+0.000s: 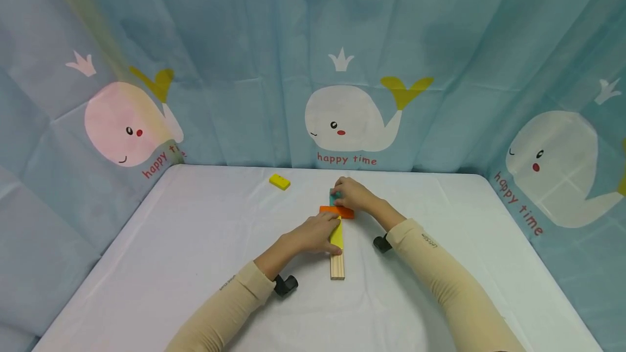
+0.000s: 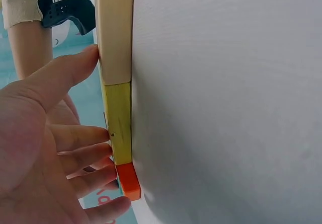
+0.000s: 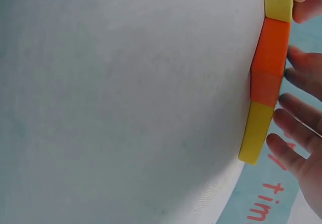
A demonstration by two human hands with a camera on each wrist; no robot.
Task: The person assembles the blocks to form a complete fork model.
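Observation:
Blocks lie in a line mid-table: a plain wooden block (image 1: 337,269) nearest, a yellow block (image 1: 336,238), an orange block (image 1: 337,212) set crosswise, and a teal-topped piece (image 1: 332,200) farthest. My left hand (image 1: 313,233) is spread beside the line, its thumb at the wooden-yellow joint and its fingertips by the yellow and orange blocks. My right hand (image 1: 356,195) reaches over the teal-topped piece, fingertips touching it and partly hiding it. From the right wrist, a yellow side (image 3: 256,133) shows past the orange block; whether it belongs to the teal-topped piece, I cannot tell.
A separate yellow block (image 1: 280,181) lies near the table's back edge, left of the line. Light-blue curtains (image 1: 235,113) with printed whales surround the white table (image 1: 195,243) at the back and sides. Black camera mounts (image 1: 286,285) hang under both wrists.

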